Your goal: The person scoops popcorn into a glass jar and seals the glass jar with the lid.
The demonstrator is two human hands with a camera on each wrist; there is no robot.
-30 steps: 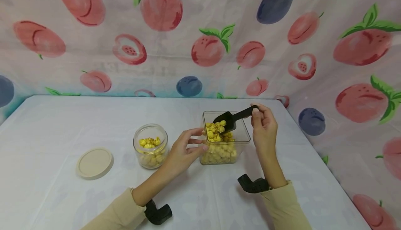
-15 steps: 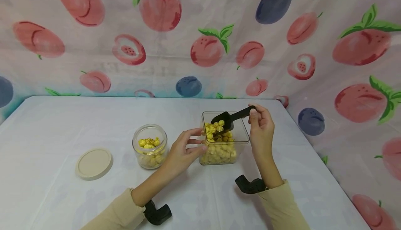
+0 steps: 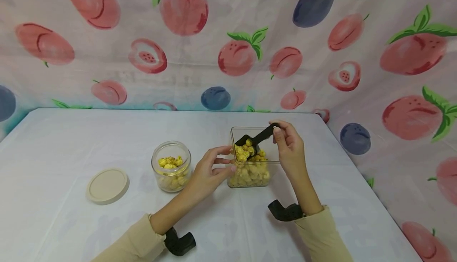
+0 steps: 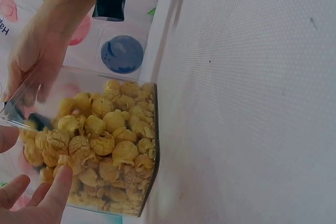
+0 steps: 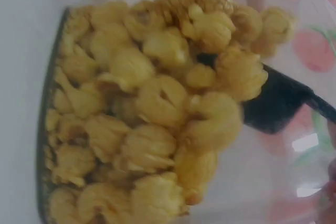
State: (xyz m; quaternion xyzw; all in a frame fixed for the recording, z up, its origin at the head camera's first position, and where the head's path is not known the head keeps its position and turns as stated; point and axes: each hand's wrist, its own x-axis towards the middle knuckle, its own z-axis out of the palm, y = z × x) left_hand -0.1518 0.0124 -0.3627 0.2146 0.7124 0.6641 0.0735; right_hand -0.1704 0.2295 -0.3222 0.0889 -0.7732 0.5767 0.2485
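**Scoop down in the popcorn**

The popcorn [image 3: 250, 166] sits in the clear box [image 3: 276, 157] at mid-table. Your right hand [image 3: 287, 147] pinches the black scoop [image 3: 255, 139], dug into the pile; your left hand [image 3: 210, 170] steadies the box with straight fingertips. Next, probably: lift level toward the glass jar [image 3: 171, 166].

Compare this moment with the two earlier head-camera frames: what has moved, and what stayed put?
The right hand moved left and down, tipping the black scoop into the yellow popcorn in the clear square container; it keeps its hold on the handle. The left hand stays against the container's near side. The glass jar and round lid have not moved.
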